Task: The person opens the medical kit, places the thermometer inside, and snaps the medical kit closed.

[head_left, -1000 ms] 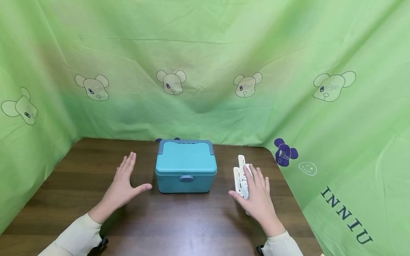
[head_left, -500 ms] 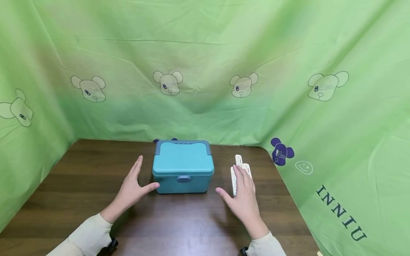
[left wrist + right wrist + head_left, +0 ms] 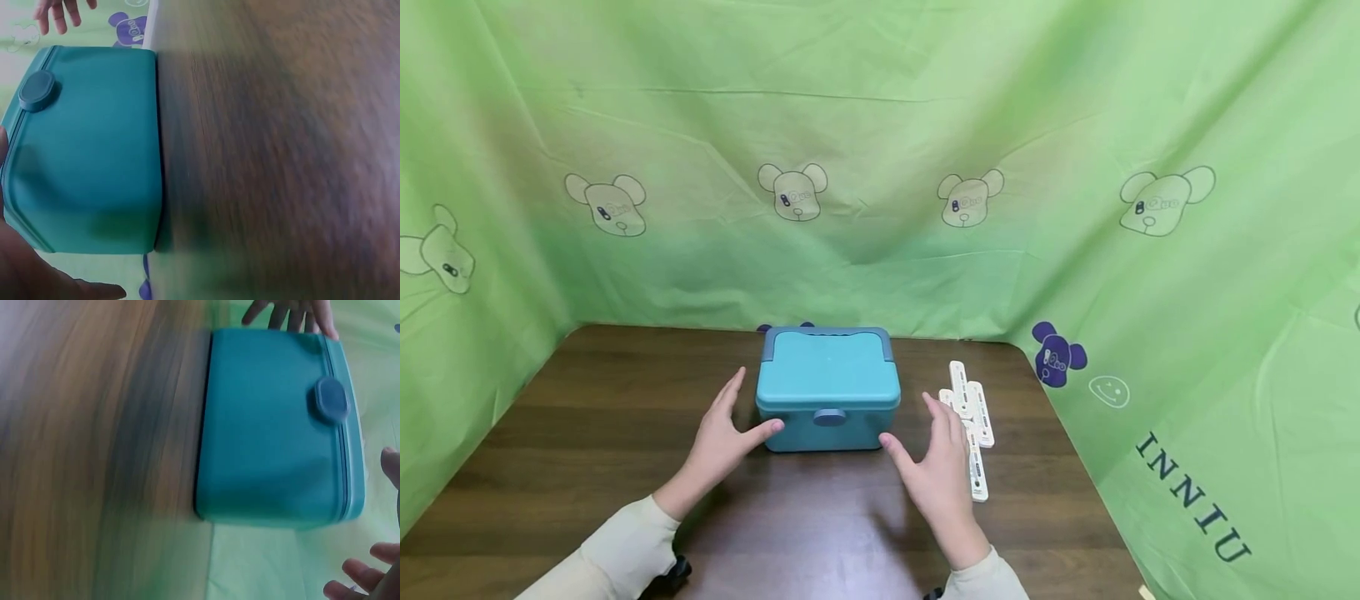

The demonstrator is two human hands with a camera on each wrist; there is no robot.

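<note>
A teal storage box (image 3: pixel 827 367) with a closed lid, a blue-grey handle and a round front latch (image 3: pixel 830 417) stands on the table. My left hand (image 3: pixel 718 446) is at its left side, fingers extended and thumb spread towards the front corner. On the other side my right hand (image 3: pixel 938 471) is held likewise, its thumb near the box's lower right corner. Neither hand grips anything. In the left wrist view the box (image 3: pixel 94 150) fills the left part, with the left hand's thumb and fingers at the edge. The right wrist view shows the box (image 3: pixel 275 431) between both hands.
Several flat white strips with printed markings (image 3: pixel 980 417) lie in a cluster right of the box, partly behind the right hand. The brown wooden table (image 3: pixel 617 392) is bordered by a green curtain (image 3: pixel 880 283) at the back and sides.
Both hands have moved inward towards the box, the right one leftward off the white strips, which now show more fully. The box has stayed in place on the table; the view has shifted slightly.
</note>
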